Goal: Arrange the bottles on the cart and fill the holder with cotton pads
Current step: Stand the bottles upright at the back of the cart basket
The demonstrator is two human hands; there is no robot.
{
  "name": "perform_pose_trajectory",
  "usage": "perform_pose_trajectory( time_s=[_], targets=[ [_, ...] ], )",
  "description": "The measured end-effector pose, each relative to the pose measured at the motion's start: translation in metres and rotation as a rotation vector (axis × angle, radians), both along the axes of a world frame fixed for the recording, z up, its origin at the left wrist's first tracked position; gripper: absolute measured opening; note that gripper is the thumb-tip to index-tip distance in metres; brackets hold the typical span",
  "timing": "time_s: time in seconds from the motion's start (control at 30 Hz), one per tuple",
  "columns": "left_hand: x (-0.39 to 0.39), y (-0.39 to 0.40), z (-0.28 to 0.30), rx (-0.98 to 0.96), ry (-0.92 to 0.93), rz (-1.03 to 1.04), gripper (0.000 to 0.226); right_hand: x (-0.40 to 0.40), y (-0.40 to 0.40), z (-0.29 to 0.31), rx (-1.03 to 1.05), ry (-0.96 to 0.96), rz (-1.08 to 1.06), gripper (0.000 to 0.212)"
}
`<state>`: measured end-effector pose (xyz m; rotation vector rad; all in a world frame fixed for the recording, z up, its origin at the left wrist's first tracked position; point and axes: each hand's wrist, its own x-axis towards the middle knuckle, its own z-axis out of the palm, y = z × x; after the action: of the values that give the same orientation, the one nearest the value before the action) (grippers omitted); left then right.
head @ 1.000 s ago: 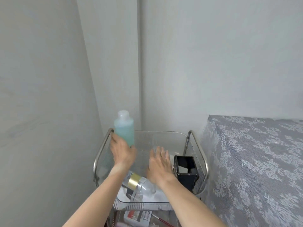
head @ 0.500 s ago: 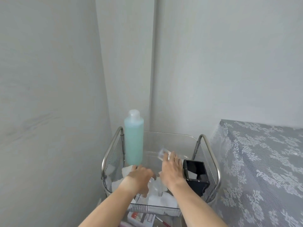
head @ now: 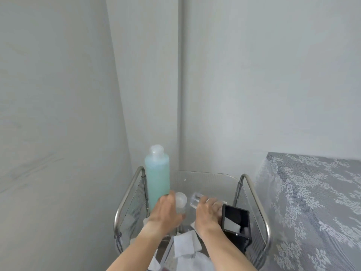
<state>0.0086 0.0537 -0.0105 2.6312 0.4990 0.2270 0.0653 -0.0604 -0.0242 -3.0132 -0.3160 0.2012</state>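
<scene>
At the cart's [head: 125, 194] far-left corner stands the upright blue bottle [head: 157, 180]. Just right of it, the left hand [head: 166, 212] reaches in, fingers curled round a white-capped bottle [head: 180, 201]. Right again, the right hand [head: 208, 214] grips a clear bottle [head: 195, 200], touching the black holder [head: 235, 222]. Cotton pads [head: 185, 245] lie nearest.

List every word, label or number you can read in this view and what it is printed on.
None can be read.
The blue bottle shows no label.
The two clear bottles, in the left hand and the right hand, show no print.
The black holder shows none either.
</scene>
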Motion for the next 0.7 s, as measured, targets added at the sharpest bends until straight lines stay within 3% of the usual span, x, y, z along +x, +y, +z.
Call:
perform_pose_trajectory(
  time_s=[0.13, 0.27, 0.4, 0.57, 0.7],
  targets=[
    [0.011, -0.005, -0.003, 0.012, -0.021, 0.002, 0.057, 0.003, 0.000, 0.000, -0.018, -0.162, -0.032, 0.048],
    [0.022, -0.008, -0.003, 0.112, 0.008, 0.020, 0.061, 0.009, 0.004, -0.017, -0.110, -0.130, -0.006, 0.043],
    [0.027, -0.008, -0.008, 0.290, 0.072, 0.005, 0.080, 0.010, 0.007, -0.019, -0.110, -0.094, -0.051, 0.041],
    [0.026, -0.004, -0.011, 0.404, 0.038, 0.015, 0.074, 0.013, 0.010, -0.021, -0.074, -0.072, -0.023, 0.035],
    [0.017, -0.005, -0.017, 0.433, 0.042, -0.033, 0.094, 0.018, 0.005, -0.021, -0.141, -0.074, 0.018, 0.037]
  ],
)
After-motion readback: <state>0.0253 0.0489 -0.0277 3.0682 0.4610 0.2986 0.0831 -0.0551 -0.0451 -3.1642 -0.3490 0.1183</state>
